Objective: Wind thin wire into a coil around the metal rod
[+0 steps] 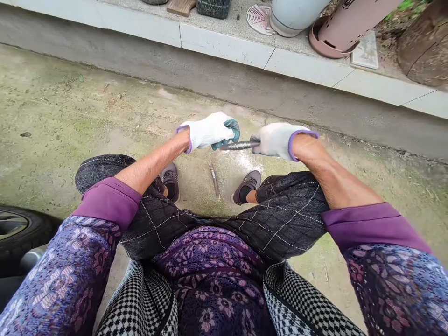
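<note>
Both my hands wear white work gloves with purple cuffs. My left hand (pixel 209 130) is closed around one end of a short grey metal rod (pixel 238 145), its green-coated fingertips wrapped over it. My right hand (pixel 277 139) grips the other end of the same rod. The rod is held level above the concrete ground, out in front of my knees. A second, rusty rod piece (pixel 214 179) lies on the ground between my two dark shoes. I am seated or crouched, with dark checked trousers and purple sleeves in view.
A raised concrete kerb (pixel 224 44) runs across the top, carrying a pink pot (pixel 341 32), a pale cylinder (pixel 294 16), a round white grate (pixel 259 17) and a dark basket (pixel 213 7). A car tyre (pixel 19 233) sits at the lower left.
</note>
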`<action>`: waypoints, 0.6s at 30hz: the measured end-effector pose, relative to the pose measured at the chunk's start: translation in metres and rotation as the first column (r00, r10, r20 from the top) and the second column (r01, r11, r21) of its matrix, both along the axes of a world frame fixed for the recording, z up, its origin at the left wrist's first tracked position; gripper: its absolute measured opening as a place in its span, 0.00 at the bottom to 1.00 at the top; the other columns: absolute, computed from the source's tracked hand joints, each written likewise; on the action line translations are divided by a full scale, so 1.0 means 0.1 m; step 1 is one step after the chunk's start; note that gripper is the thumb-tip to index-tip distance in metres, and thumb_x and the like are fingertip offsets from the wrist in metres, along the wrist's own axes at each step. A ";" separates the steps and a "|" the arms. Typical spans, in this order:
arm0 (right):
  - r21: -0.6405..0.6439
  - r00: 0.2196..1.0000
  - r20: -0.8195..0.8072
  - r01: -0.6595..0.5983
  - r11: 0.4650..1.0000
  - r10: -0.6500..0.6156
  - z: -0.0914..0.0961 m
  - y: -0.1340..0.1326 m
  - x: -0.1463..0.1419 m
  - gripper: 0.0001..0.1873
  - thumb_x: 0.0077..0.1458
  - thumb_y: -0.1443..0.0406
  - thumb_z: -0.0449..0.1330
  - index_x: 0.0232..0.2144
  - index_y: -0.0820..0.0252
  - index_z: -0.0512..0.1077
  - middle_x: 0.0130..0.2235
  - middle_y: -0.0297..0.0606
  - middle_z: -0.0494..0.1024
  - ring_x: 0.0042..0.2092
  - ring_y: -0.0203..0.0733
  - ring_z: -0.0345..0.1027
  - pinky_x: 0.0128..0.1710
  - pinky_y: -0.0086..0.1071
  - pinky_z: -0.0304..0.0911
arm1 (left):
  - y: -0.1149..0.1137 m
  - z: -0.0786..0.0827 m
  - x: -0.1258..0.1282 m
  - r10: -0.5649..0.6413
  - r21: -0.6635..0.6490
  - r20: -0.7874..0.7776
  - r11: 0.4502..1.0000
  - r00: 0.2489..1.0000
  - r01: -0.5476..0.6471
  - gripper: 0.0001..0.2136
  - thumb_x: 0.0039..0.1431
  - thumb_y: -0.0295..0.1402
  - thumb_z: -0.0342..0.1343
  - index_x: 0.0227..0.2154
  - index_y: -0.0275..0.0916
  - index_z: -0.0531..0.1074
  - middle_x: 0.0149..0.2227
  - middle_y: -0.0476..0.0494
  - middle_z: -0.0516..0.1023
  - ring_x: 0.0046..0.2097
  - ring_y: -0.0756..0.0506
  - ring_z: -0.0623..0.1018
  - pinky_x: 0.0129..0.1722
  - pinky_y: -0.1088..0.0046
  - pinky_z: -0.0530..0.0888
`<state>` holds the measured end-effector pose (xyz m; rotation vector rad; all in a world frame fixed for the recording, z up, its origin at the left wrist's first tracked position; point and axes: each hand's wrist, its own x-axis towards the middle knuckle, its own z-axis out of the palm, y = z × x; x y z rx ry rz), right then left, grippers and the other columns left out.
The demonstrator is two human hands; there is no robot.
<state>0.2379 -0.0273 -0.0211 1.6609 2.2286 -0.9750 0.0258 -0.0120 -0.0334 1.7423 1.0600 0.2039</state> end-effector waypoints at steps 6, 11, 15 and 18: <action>0.246 0.965 0.104 0.211 0.946 -0.242 0.30 0.11 0.14 0.10 0.55 0.59 0.63 0.26 0.54 0.67 0.22 0.34 0.66 0.24 0.38 0.57 0.25 0.35 0.53 | -0.02 -0.13 0.03 -0.011 -0.094 0.070 0.995 0.997 0.017 0.11 0.55 0.26 0.57 0.40 0.36 0.80 0.29 0.46 0.78 0.22 0.55 0.69 0.24 0.78 0.66; 0.001 0.750 -0.551 0.439 0.899 -0.366 0.49 -0.08 0.16 0.08 0.50 0.62 0.66 0.33 0.58 0.73 0.25 0.32 0.67 0.23 0.33 0.56 0.18 0.30 0.55 | 0.04 -0.19 0.01 0.003 -0.099 0.080 0.995 0.997 0.005 0.10 0.55 0.28 0.57 0.39 0.37 0.79 0.28 0.47 0.76 0.23 0.54 0.69 0.25 0.78 0.66; -0.172 0.896 -0.407 0.116 0.978 -0.178 0.46 -0.19 0.12 0.13 0.48 0.59 0.68 0.35 0.59 0.76 0.24 0.31 0.68 0.22 0.32 0.57 0.18 0.29 0.52 | 0.11 -0.15 -0.03 0.042 -0.004 0.039 0.999 0.998 -0.042 0.08 0.53 0.26 0.56 0.33 0.36 0.79 0.24 0.49 0.70 0.23 0.53 0.68 0.24 0.76 0.65; -0.173 0.988 -0.114 -0.126 0.977 0.108 0.30 -0.20 0.02 0.08 0.49 0.60 0.66 0.28 0.58 0.75 0.22 0.30 0.68 0.23 0.33 0.57 0.20 0.30 0.51 | 0.14 -0.05 -0.06 0.072 0.044 0.080 0.996 0.994 -0.076 0.09 0.53 0.24 0.55 0.34 0.34 0.79 0.24 0.49 0.70 0.24 0.52 0.69 0.26 0.76 0.66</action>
